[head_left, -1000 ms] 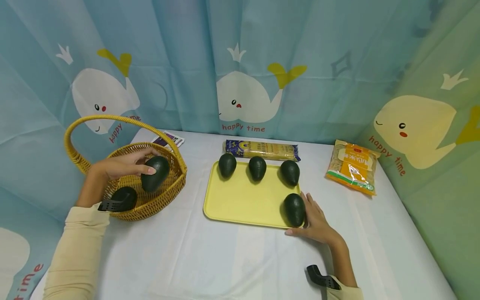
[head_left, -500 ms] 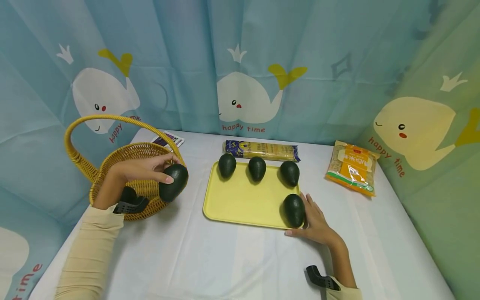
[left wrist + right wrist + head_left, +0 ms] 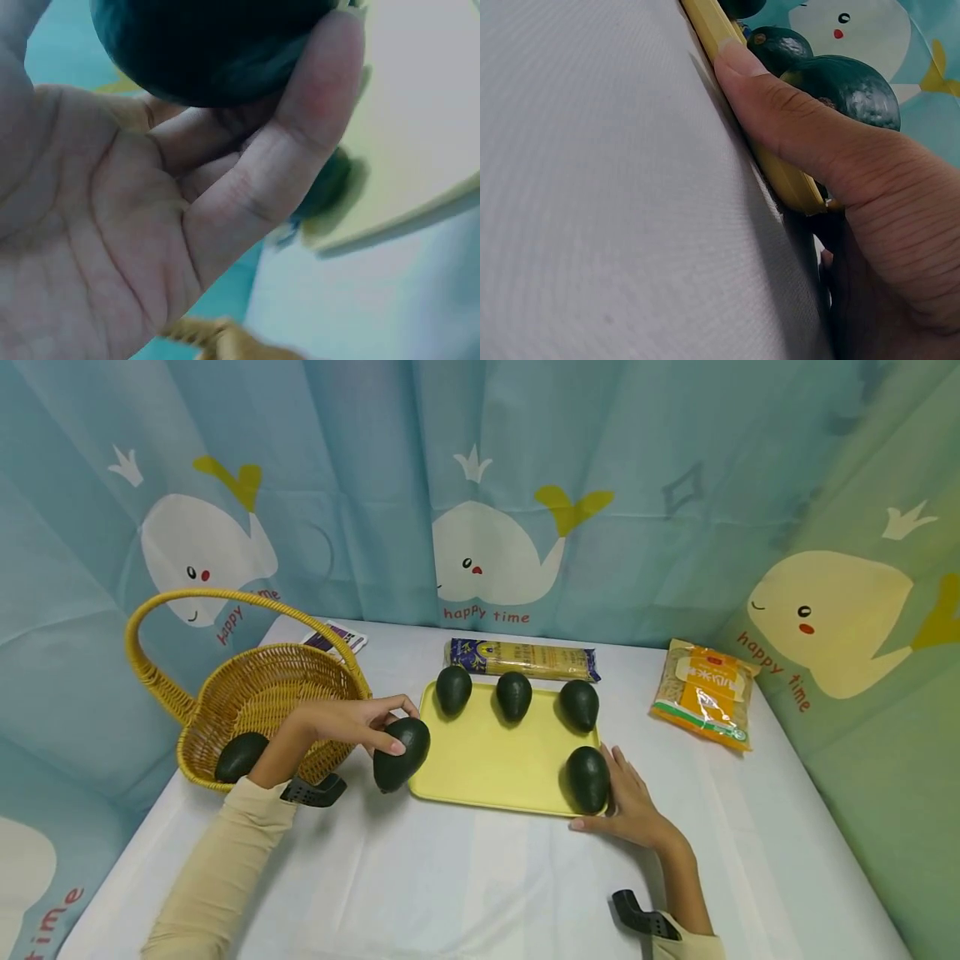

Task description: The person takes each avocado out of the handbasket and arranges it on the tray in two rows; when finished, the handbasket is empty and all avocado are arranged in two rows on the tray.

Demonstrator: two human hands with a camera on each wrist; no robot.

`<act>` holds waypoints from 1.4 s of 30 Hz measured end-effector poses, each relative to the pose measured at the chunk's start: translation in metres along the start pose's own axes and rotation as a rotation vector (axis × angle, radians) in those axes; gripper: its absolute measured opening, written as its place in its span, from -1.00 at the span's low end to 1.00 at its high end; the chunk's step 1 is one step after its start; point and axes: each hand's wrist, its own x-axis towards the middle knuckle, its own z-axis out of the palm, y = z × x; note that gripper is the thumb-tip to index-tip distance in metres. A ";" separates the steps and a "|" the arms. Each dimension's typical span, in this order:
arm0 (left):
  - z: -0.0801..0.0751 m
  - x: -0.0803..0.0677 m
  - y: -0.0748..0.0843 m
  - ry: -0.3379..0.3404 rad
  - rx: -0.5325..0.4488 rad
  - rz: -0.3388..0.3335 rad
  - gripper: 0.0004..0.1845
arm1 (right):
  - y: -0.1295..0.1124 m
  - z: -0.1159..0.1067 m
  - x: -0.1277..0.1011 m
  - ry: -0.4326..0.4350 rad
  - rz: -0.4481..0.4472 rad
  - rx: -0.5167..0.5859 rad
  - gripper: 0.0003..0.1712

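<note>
My left hand [image 3: 348, 724] holds a dark green avocado [image 3: 402, 755] by its sides, at the left edge of the yellow tray [image 3: 480, 768]. The left wrist view shows this avocado [image 3: 202, 49] between the fingers, cut off by the top of the frame. My right hand [image 3: 633, 806] holds the tray's near right corner, thumb along the front rim and fingers along the right side. Beside it on the tray lies an avocado [image 3: 588, 779]. Along the tray's far side lie a left avocado [image 3: 453, 692], a middle avocado [image 3: 513, 697] and a right avocado [image 3: 580, 705].
A wicker basket [image 3: 197, 727] with a tall handle stands at the left, another avocado [image 3: 241, 756] inside it. Behind the tray lies a long pack of noodles [image 3: 536, 661]. An orange food bag [image 3: 707, 693] is at the right, a purple and white packet [image 3: 341, 638] behind the basket.
My left hand has carried the avocado out of the basket, rightward and slightly nearer, to the tray's left edge. The right hand and the tray have stayed in place.
</note>
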 end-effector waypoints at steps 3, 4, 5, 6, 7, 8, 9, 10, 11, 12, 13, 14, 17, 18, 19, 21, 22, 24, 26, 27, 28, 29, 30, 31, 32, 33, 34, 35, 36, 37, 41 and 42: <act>0.007 0.014 -0.002 -0.004 -0.069 -0.026 -0.39 | 0.000 0.000 0.000 0.002 -0.003 -0.001 0.50; 0.009 0.019 -0.004 -0.001 -0.090 -0.031 -0.40 | 0.000 0.000 0.000 0.001 -0.003 -0.001 0.50; 0.012 0.023 -0.005 0.005 -0.113 -0.033 -0.41 | 0.000 0.000 0.000 0.001 -0.001 -0.001 0.50; 0.014 0.028 -0.007 0.013 -0.129 -0.036 -0.41 | 0.000 0.000 -0.001 -0.001 0.001 0.000 0.50; 0.017 0.033 -0.009 0.022 -0.139 -0.038 -0.42 | -0.001 0.000 -0.001 -0.002 0.001 0.000 0.50; 0.019 0.037 -0.010 0.033 -0.147 -0.038 -0.43 | -0.001 0.000 -0.001 -0.002 0.001 0.000 0.50; 0.021 0.041 -0.011 0.045 -0.159 -0.038 -0.43 | -0.001 0.000 -0.001 -0.003 0.002 0.001 0.50; 0.024 0.046 -0.012 0.059 -0.160 -0.039 -0.43 | 0.000 0.000 -0.001 -0.001 0.000 0.002 0.49; 0.026 0.050 -0.013 0.070 -0.164 -0.039 -0.44 | 0.000 0.000 -0.001 0.000 0.000 0.003 0.49; 0.027 0.054 -0.014 0.079 -0.166 -0.039 -0.44 | 0.000 0.000 -0.001 0.000 -0.001 0.002 0.49; 0.030 0.058 -0.015 0.088 -0.171 -0.038 -0.44 | 0.000 0.000 -0.001 0.002 -0.003 0.002 0.49; 0.032 0.062 -0.016 0.095 -0.178 -0.038 -0.44 | 0.000 0.000 -0.001 0.004 -0.005 0.002 0.49; 0.039 0.074 -0.018 0.121 -0.201 -0.030 -0.44 | -0.001 0.001 -0.001 0.006 -0.007 0.005 0.49; 0.042 0.077 -0.019 0.134 -0.205 -0.030 -0.43 | -0.001 0.001 -0.001 0.007 -0.009 0.006 0.49; 0.044 0.080 -0.019 0.151 -0.206 -0.031 -0.42 | -0.001 0.001 -0.001 0.009 -0.011 0.008 0.49; 0.049 0.086 -0.019 0.184 -0.218 -0.034 -0.41 | -0.002 0.001 -0.001 0.008 -0.012 0.010 0.48; 0.051 0.088 -0.018 0.199 -0.231 -0.035 -0.41 | -0.002 0.001 -0.001 0.008 -0.011 0.010 0.48; 0.057 0.094 -0.018 0.228 -0.263 -0.045 -0.41 | -0.002 0.000 -0.001 0.008 -0.010 0.010 0.48; 0.062 0.101 -0.018 0.250 -0.304 -0.054 -0.42 | -0.002 0.000 -0.001 0.007 -0.008 0.005 0.48; 0.065 0.104 -0.018 0.260 -0.314 -0.054 -0.43 | -0.002 0.000 -0.001 0.008 -0.008 0.004 0.48; 0.068 0.107 -0.018 0.267 -0.329 -0.058 -0.43 | -0.003 0.000 -0.001 0.008 -0.007 0.003 0.49; 0.071 0.110 -0.018 0.274 -0.337 -0.061 -0.44 | -0.003 0.000 -0.001 0.009 -0.006 0.002 0.49; 0.073 0.113 -0.017 0.280 -0.334 -0.063 -0.44 | -0.003 0.000 -0.001 0.008 -0.006 0.001 0.49; 0.075 0.115 -0.017 0.286 -0.330 -0.062 -0.45 | -0.003 0.000 -0.001 0.008 -0.004 0.002 0.49; 0.077 0.117 -0.017 0.294 -0.322 -0.061 -0.45 | -0.003 0.000 -0.001 0.006 -0.002 0.003 0.50; 0.079 0.119 -0.016 0.297 -0.316 -0.060 -0.46 | -0.003 0.000 -0.001 0.006 -0.003 0.005 0.50; 0.080 0.121 -0.015 0.303 -0.305 -0.061 -0.46 | -0.003 0.000 -0.001 0.005 -0.004 0.006 0.50; 0.082 0.122 -0.013 0.310 -0.292 -0.062 -0.46 | -0.003 0.000 -0.001 0.006 -0.005 0.006 0.50; 0.083 0.124 -0.012 0.314 -0.279 -0.060 -0.46 | -0.003 0.000 -0.001 0.007 -0.007 0.005 0.50; 0.084 0.126 -0.010 0.318 -0.272 -0.061 -0.45 | -0.003 0.000 -0.001 0.010 -0.010 0.003 0.49; 0.088 0.131 -0.004 0.325 -0.243 -0.072 -0.40 | -0.002 0.000 -0.001 0.014 -0.016 -0.005 0.49; 0.089 0.133 -0.003 0.326 -0.241 -0.075 -0.39 | -0.002 0.000 -0.001 0.014 -0.016 -0.006 0.49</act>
